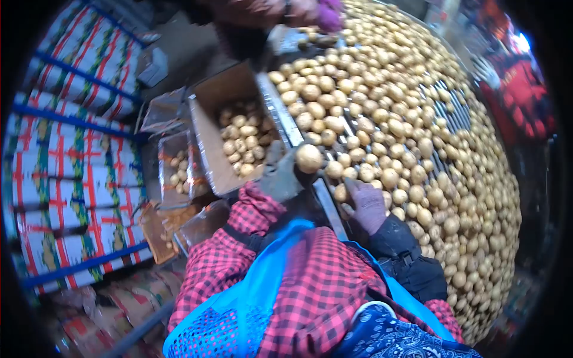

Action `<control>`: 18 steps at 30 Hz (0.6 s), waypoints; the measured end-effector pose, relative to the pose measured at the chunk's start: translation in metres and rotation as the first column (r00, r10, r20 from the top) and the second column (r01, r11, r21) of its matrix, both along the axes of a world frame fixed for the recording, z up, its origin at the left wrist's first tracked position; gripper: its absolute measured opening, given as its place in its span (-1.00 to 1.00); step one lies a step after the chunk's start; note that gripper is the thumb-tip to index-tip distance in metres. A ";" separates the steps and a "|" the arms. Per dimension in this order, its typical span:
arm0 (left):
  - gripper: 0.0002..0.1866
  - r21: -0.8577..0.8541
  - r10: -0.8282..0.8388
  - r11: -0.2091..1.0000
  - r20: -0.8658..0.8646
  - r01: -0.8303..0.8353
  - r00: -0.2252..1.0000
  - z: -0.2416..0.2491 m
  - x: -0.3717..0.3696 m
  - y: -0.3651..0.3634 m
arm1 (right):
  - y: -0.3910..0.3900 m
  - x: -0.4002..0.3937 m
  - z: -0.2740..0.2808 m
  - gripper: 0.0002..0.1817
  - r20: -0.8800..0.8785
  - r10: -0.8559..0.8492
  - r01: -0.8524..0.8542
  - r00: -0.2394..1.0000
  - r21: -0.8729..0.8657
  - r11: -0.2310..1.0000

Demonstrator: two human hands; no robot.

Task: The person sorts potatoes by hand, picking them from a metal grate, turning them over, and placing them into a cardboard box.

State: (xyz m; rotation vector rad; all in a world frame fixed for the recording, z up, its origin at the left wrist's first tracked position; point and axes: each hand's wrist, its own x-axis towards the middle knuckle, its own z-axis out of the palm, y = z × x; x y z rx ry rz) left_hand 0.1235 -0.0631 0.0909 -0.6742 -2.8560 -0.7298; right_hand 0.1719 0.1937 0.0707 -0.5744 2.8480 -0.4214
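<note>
My left hand (282, 178), in a dark grey glove, is at the metal edge (327, 206) of the sorting table, beside an open cardboard box (206, 140). It grips a round, pale yellow potato (308, 159). My right hand (366, 206), in a purple-grey glove, reaches over the table's near edge. Its fingers curl around another potato (341, 192), partly hidden by the glove. A thick layer of loose potatoes (412, 155) spreads over the table. Several potatoes (245, 140) lie in the cardboard box.
Smaller boxes (174, 167) with potatoes stand left of the large box. Stacked printed cartons (65, 185) with blue bars fill the far left. A co-worker's purple glove (329, 15) is at the top; another person in red (522, 89) stands across the table.
</note>
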 end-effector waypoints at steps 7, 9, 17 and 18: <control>-0.71 0.790 -0.623 -0.005 0.477 -0.613 0.620 -0.013 0.027 0.001 | -0.013 -0.042 -0.013 -0.33 -0.091 0.087 -0.083 0.992 0.037 0.996; -0.70 0.673 -0.679 -0.087 0.499 -0.735 0.538 -0.012 0.030 -0.004 | -0.009 -0.041 -0.008 -0.44 -0.099 0.042 -0.053 0.994 -0.110 0.992; -0.35 0.471 -0.889 -0.194 0.287 -0.861 0.357 -0.028 0.038 -0.017 | -0.014 -0.038 0.008 -0.30 -0.021 0.137 -0.136 0.990 0.028 0.990; -0.35 0.442 -0.888 -0.200 0.296 -0.874 0.353 -0.028 0.040 -0.016 | -0.030 -0.037 0.013 -0.25 -0.009 0.133 -0.129 0.991 0.182 0.975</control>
